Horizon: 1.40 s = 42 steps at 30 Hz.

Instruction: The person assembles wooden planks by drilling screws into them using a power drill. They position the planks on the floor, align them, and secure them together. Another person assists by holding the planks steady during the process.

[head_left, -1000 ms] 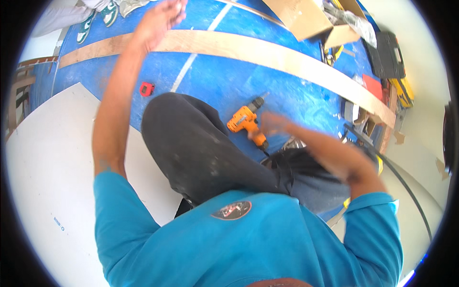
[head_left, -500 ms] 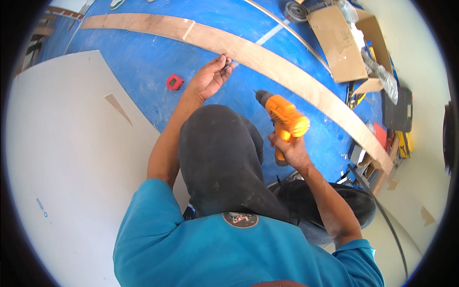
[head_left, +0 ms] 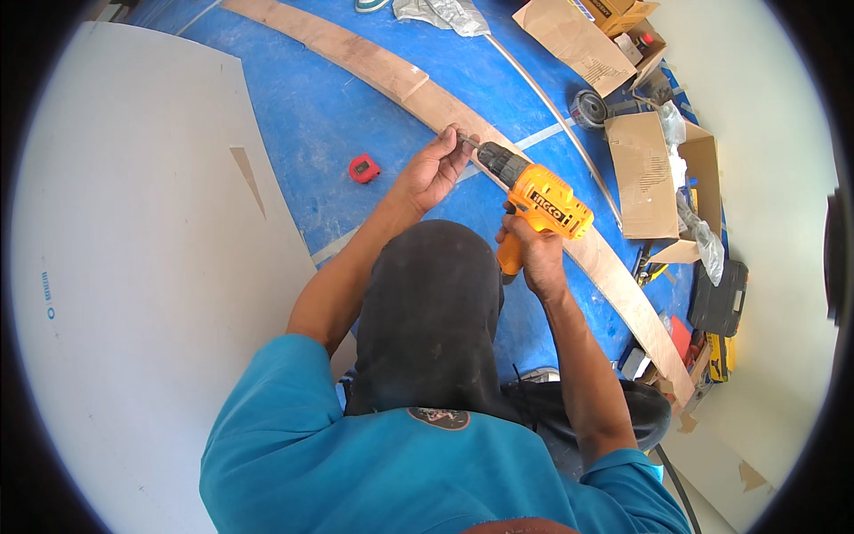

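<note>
My right hand is wrapped round the grip of an orange cordless drill with a black chuck. From the chuck a thin bit points up and left to the fingertips of my left hand. Those fingers are pinched at the bit's tip, around something small and dark that I cannot make out. Just beyond both hands runs a long, curved plywood strip, which the chuck partly overlaps in the view. A red tape measure lies on the blue floor covering, left of my left hand.
A large white panel fills the left side. Open cardboard boxes stand at the right, with a black tool case near them. Beyond the plywood lies a thin strip. My bent knee rises between my arms.
My right hand has brought the drill up and left, so its bit now meets my left fingertips. The view has turned, shifting the floor and boxes within it.
</note>
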Available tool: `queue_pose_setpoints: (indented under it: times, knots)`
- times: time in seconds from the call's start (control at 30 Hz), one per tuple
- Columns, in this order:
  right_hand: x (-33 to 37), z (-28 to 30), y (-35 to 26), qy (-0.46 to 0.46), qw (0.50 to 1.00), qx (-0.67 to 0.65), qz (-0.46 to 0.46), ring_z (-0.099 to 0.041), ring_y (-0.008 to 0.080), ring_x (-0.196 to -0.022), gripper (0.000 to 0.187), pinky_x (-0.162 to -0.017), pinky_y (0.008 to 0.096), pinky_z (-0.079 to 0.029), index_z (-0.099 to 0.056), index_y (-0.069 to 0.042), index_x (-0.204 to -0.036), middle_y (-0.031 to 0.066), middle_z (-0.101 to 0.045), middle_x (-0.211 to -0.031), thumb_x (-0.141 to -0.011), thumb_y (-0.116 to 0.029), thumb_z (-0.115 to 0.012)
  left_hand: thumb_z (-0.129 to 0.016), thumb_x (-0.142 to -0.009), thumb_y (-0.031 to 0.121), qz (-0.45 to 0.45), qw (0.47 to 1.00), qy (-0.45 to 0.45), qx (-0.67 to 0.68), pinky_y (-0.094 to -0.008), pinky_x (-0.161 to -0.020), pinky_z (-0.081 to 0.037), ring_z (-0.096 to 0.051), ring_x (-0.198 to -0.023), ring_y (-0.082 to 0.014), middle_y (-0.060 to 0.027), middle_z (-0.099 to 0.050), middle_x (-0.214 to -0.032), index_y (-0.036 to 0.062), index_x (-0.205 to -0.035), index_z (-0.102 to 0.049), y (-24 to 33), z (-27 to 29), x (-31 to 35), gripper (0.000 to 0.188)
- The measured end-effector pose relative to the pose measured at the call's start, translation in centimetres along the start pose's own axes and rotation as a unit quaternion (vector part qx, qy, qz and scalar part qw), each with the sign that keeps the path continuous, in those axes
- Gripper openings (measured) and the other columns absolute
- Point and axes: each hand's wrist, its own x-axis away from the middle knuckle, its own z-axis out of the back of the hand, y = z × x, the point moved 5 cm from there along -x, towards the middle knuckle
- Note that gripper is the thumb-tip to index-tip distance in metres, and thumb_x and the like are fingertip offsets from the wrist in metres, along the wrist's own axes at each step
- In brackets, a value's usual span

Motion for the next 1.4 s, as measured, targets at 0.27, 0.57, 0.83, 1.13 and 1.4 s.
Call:
queue_pose_setpoints:
  times: [0.27,0.57,0.83,1.13,1.4]
  knots:
    - [0.0,-2.3,-0.5,-0.046,0.964,0.222,0.139,-0.069,0.0151,-0.084,0.033,-0.078,0.0311,-0.058,-0.069,-0.005,-0.123,0.0048,-0.072,-0.106,-0.095,-0.018,-0.080,-0.062,-0.109,0.016,-0.025,0.999,0.019,-0.041,-0.0343,-0.104,-0.059,-0.070,-0.117,-0.0246,-0.0070,-0.070,-0.111,0.0016,-0.118,-0.064,0.9,0.8,-0.6,0.018]
    - [-1.5,-5.9,2.1,-0.067,0.980,0.186,0.021,-0.067,0.0172,-0.094,0.035,-0.081,0.0329,-0.059,-0.069,-0.005,-0.125,0.0052,-0.069,-0.107,-0.096,-0.019,-0.080,-0.060,-0.110,0.025,-0.012,0.999,0.003,-0.032,-0.0393,-0.108,-0.054,-0.066,-0.119,-0.0234,-0.0086,-0.069,-0.119,0.0017,-0.125,-0.064,2.9,0.8,-0.5,0.028]
    - [-4.5,-7.3,-0.3,-0.041,0.997,0.061,0.036,-0.069,0.0161,-0.077,0.028,-0.065,0.0329,-0.057,-0.067,0.000,-0.116,0.0060,-0.068,-0.093,-0.092,-0.011,-0.075,-0.065,-0.102,0.059,-0.125,0.918,0.257,-0.276,-0.0376,-0.103,-0.053,-0.061,-0.114,-0.0269,-0.0166,-0.060,-0.131,-0.0028,-0.138,-0.057,11.2,9.5,-5.5,0.072]
    - [-11.8,-9.5,-5.4,-0.104,0.987,0.120,0.040,-0.067,0.0170,-0.063,0.024,-0.057,0.0331,-0.056,-0.065,0.000,-0.111,0.0068,-0.067,-0.088,-0.090,-0.009,-0.073,-0.091,-0.078,0.057,-0.165,0.857,0.367,-0.320,-0.0449,-0.088,-0.061,-0.070,-0.111,-0.0312,-0.0223,-0.067,-0.131,-0.0092,-0.135,-0.058,17.5,14.7,-17.5,0.093]
    - [-19.2,-11.5,-8.1,-0.175,0.943,0.281,-0.029,-0.066,0.0163,-0.062,0.033,-0.058,0.0322,-0.057,-0.064,-0.002,-0.119,0.0050,-0.065,-0.086,-0.089,-0.014,-0.074,-0.091,-0.082,0.050,-0.130,0.886,0.259,-0.363,-0.0440,-0.098,-0.053,-0.067,-0.116,-0.0246,-0.0099,-0.070,-0.130,0.0036,-0.138,-0.062,19.7,15.5,-18.6,0.078]
